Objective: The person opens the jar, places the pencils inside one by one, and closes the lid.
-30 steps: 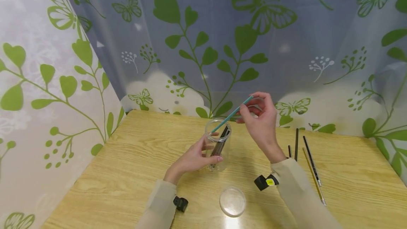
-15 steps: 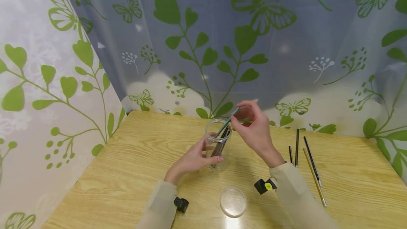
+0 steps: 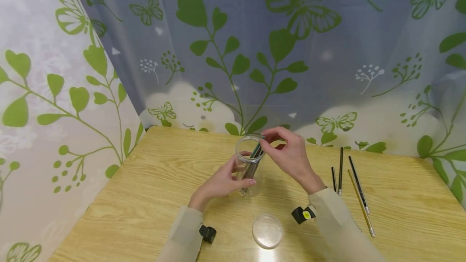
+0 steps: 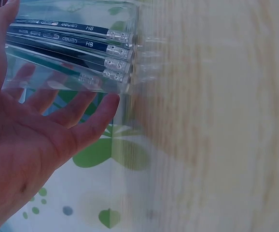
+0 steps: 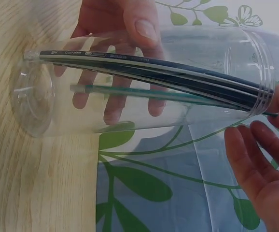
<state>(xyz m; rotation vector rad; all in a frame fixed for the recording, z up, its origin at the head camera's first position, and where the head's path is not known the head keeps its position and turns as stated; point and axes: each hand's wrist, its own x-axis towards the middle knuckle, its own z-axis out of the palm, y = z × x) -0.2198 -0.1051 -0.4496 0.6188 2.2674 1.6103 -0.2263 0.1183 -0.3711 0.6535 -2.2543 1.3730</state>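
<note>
A clear plastic jar (image 3: 238,148) stands on the table with several dark pencils (image 5: 178,82) leaning together inside it. My left hand (image 3: 221,178) holds the jar from the left, its thumb across the near side and the other fingers behind the wall. In the left wrist view, silvery eraser ends of the dark pencils (image 4: 76,41) rest toward the jar's base. A teal pencil (image 5: 130,93) is mostly inside the jar, beside the dark ones. At the jar's mouth, my right hand (image 3: 289,155) pinches the teal pencil's upper end between thumb and fingers.
A round clear lid (image 3: 267,231) lies on the wooden table (image 3: 145,197) in front of the jar. To the right lie black pencils (image 3: 358,184) and a yellowish pencil (image 3: 361,203). A leaf-patterned curtain (image 3: 225,92) hangs behind the table's far edge.
My right hand has moved down and left, lowering the teal pencil from above the rim until most of it is inside the jar. The left hand and jar have stayed in place.
</note>
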